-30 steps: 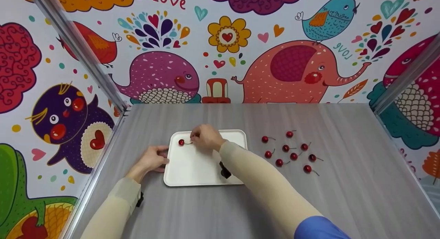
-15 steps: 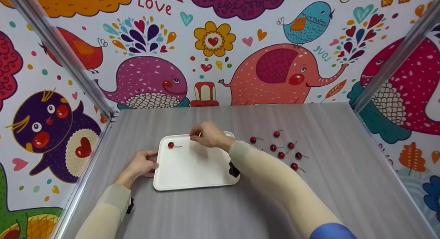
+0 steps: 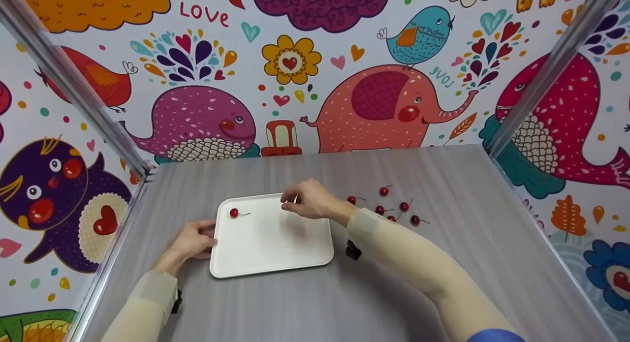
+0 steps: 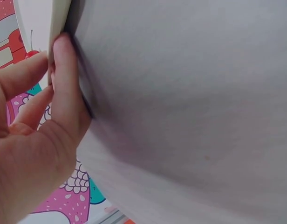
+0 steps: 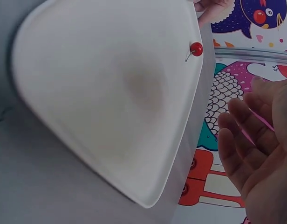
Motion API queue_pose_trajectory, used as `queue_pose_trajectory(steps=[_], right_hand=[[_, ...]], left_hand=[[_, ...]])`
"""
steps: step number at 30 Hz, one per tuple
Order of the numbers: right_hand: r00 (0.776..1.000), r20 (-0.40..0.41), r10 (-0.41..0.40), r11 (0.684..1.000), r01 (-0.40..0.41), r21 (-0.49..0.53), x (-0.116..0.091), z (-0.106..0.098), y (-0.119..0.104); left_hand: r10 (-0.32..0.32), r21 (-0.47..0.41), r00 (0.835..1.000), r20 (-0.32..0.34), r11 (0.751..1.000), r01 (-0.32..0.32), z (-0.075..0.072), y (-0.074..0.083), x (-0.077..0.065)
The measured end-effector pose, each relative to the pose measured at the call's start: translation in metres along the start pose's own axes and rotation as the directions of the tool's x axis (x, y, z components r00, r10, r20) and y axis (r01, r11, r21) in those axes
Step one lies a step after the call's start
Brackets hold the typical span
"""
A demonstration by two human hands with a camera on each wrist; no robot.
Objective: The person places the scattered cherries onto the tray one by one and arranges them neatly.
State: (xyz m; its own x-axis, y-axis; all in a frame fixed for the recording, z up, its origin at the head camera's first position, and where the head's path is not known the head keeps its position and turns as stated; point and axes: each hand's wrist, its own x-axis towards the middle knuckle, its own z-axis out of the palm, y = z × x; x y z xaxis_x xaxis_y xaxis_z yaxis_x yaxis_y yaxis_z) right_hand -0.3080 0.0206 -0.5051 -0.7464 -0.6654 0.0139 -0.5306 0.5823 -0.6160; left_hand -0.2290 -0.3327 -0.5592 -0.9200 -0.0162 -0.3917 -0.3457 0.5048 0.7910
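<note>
A white rectangular tray (image 3: 268,253) lies on the grey table. My left hand (image 3: 189,241) holds its left edge; in the left wrist view the thumb (image 4: 65,56) and fingers sit on either side of the rim. One red cherry (image 3: 234,212) with its stem lies in the tray's far left corner, and also shows in the right wrist view as a cherry (image 5: 196,49). Above the tray's far side hovers my right hand (image 3: 311,199), to the right of that cherry and apart from it. Its fingers (image 5: 246,154) are loosely bent with nothing between them.
Several loose cherries (image 3: 384,191) with stems lie on the table (image 3: 443,184) right of the tray, some partly hidden by my right forearm. A patterned wall (image 3: 290,101) with cartoon animals and metal corner posts (image 3: 536,81) borders the table.
The head view has turned rightward, so the scene has slid left. My right hand has left the cherry's stem and moved right, its fingers opening. My left hand keeps its place at the tray.
</note>
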Motion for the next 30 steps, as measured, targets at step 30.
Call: queue_pose_trajectory(steps=[30], right_hand=[[0.974,-0.221,-0.058,0.997,0.067,0.034,-0.125,-0.040,0.090]], left_hand=[[0.014,0.006,1.000,-0.004,1.000,-0.014,0.000,0.000,0.000]])
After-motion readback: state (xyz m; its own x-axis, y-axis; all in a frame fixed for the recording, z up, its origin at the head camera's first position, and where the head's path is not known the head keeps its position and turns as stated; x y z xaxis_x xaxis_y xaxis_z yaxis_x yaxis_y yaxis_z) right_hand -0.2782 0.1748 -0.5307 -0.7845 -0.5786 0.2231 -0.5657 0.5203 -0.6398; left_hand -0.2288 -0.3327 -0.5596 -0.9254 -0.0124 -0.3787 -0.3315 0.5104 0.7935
